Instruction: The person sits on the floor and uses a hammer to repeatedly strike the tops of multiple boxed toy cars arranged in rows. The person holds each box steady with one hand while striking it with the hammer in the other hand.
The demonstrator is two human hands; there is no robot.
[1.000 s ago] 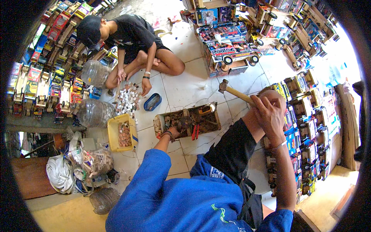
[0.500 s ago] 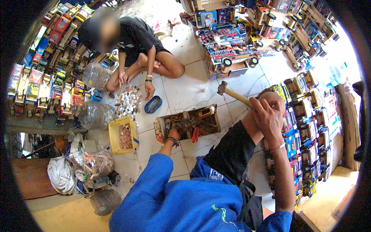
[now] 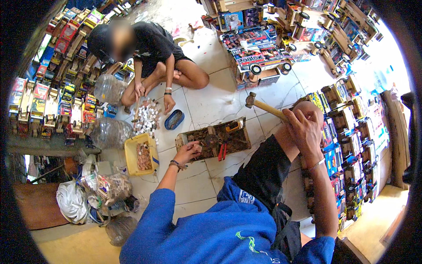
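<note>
In my right hand (image 3: 304, 130) is a hammer (image 3: 269, 109), gripped near the end of its wooden handle and raised by my right knee, its head pointing left. My left hand (image 3: 187, 152) is at the left end of a long wooden toolbox (image 3: 239, 144), fingers closed on a small pale piece (image 3: 198, 148) too small to name exactly. Inside the box lie red-handled pliers (image 3: 222, 151), a yellow-and-black tool (image 3: 234, 126) and small brown bits.
A yellow tub (image 3: 127, 154) of small wooden pieces stands left of the toolbox, with a blue oval dish (image 3: 174, 119) beyond. Opposite sits another person (image 3: 154, 57) by a pile of small pale pieces (image 3: 148, 115). Rows of toy trucks (image 3: 343, 163) line both sides.
My left hand has come up out of the toolbox toward its left end, with a small pale piece in its fingers. My right hand and the hammer have hardly moved.
</note>
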